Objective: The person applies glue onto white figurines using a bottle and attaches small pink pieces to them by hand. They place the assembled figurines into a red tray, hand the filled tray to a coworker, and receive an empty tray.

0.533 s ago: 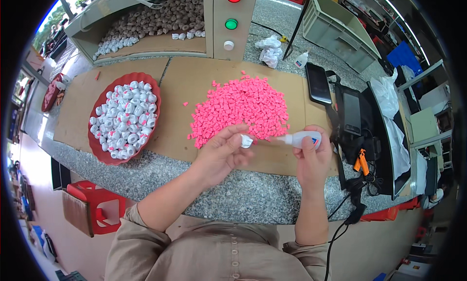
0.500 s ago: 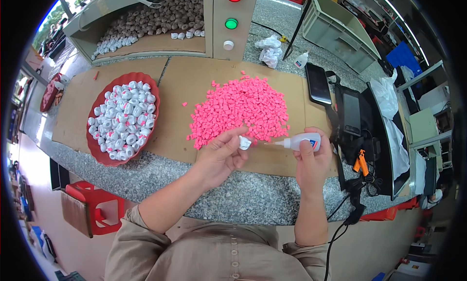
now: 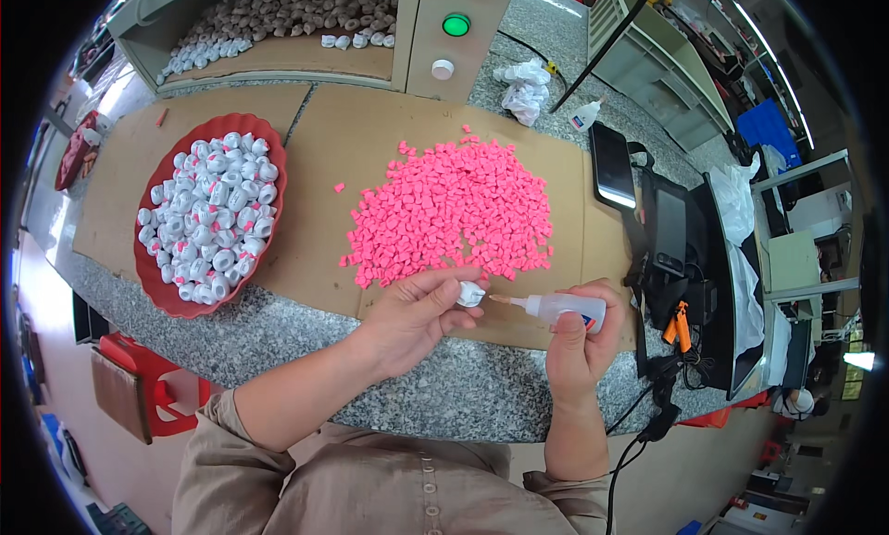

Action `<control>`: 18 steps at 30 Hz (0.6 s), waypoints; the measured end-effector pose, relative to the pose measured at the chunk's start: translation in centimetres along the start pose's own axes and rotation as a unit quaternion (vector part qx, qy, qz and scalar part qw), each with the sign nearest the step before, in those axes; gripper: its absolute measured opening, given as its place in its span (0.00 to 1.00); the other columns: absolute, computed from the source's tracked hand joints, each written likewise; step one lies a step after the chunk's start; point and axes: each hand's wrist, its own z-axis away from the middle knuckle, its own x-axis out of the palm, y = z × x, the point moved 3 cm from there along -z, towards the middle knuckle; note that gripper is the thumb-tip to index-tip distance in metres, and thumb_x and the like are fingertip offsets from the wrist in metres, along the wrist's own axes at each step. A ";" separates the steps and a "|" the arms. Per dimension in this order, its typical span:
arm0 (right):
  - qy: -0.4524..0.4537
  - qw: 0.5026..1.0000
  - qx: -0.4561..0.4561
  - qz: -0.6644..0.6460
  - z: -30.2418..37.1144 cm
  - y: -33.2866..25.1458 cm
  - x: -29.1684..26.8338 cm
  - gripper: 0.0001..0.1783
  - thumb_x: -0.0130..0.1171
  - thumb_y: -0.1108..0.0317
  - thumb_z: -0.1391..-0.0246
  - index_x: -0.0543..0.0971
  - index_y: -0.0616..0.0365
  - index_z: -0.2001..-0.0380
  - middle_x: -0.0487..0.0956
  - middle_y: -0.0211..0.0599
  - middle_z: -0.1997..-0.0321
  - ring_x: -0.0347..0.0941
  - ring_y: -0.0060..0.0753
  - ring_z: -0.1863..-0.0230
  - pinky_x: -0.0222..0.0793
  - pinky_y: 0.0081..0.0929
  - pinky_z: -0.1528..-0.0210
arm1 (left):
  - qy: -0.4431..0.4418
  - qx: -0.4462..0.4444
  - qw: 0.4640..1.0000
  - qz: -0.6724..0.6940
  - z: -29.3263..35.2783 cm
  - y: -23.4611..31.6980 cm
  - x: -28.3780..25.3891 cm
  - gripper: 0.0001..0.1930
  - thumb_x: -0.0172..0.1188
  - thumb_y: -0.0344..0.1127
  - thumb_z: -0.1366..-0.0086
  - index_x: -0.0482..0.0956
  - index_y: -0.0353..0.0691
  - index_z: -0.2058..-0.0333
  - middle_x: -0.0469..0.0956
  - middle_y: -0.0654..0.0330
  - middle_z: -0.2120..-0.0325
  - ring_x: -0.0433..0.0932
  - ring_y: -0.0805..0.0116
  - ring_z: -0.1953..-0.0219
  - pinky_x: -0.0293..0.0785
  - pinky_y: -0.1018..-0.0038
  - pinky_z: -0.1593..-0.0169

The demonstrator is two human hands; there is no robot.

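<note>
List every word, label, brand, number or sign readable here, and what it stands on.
None can be read reliably.
Squeeze bottle in the right hand: coloured label, partly covered, too small.
Other bottle near the black phone: label too small.
Green button and white button: no lettering visible on them.

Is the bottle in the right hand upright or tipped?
Tipped: the bottle lies sideways in the right hand, nozzle pointing toward the white piece.

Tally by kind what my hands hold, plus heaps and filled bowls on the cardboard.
Squeeze bottle, right hand: 1
Small white piece, left hand: 1
Heap of pink pieces: 1
Scalloped red bowl: 1
Total: 4
</note>
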 end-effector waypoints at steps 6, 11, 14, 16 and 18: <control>-0.006 1.000 -0.005 0.007 -0.1 -0.1 0.0 0.15 0.51 0.62 0.50 0.62 0.61 0.65 0.62 0.31 0.70 0.59 0.17 0.75 0.56 0.12 0.75 | 0.000 -0.007 1.000 -0.015 -0.1 -0.1 0.1 0.14 0.47 0.33 0.40 0.69 0.34 0.57 0.70 0.57 0.59 0.73 0.70 0.64 0.72 0.78 0.61; -0.012 1.000 -0.006 0.015 -0.1 0.0 -0.1 0.15 0.51 0.63 0.50 0.62 0.61 0.65 0.62 0.32 0.70 0.58 0.17 0.76 0.55 0.12 0.75 | 0.000 -0.008 1.000 -0.016 0.0 0.0 0.2 0.14 0.47 0.34 0.40 0.69 0.34 0.57 0.70 0.57 0.59 0.73 0.70 0.64 0.72 0.78 0.61; -0.018 1.000 -0.006 0.023 0.0 0.0 -0.1 0.15 0.51 0.63 0.50 0.62 0.61 0.65 0.62 0.32 0.70 0.58 0.17 0.76 0.55 0.12 0.75 | 0.001 -0.007 1.000 -0.018 -0.1 0.0 0.2 0.14 0.47 0.33 0.40 0.69 0.34 0.57 0.70 0.57 0.59 0.73 0.70 0.64 0.72 0.78 0.61; -0.014 1.000 -0.003 0.018 0.0 -0.1 0.0 0.15 0.51 0.63 0.50 0.62 0.61 0.65 0.62 0.31 0.71 0.58 0.17 0.76 0.54 0.12 0.75 | 0.002 -0.007 1.000 -0.018 -0.1 0.0 0.2 0.14 0.47 0.33 0.40 0.69 0.34 0.57 0.70 0.57 0.59 0.73 0.70 0.64 0.72 0.77 0.61; -0.009 1.000 -0.007 0.017 0.0 0.0 0.0 0.15 0.51 0.63 0.50 0.62 0.61 0.65 0.62 0.31 0.71 0.58 0.17 0.76 0.54 0.12 0.75 | 0.016 -0.007 1.000 -0.017 -0.1 -0.1 0.2 0.14 0.47 0.33 0.41 0.69 0.35 0.57 0.72 0.55 0.63 0.74 0.66 0.64 0.73 0.78 0.63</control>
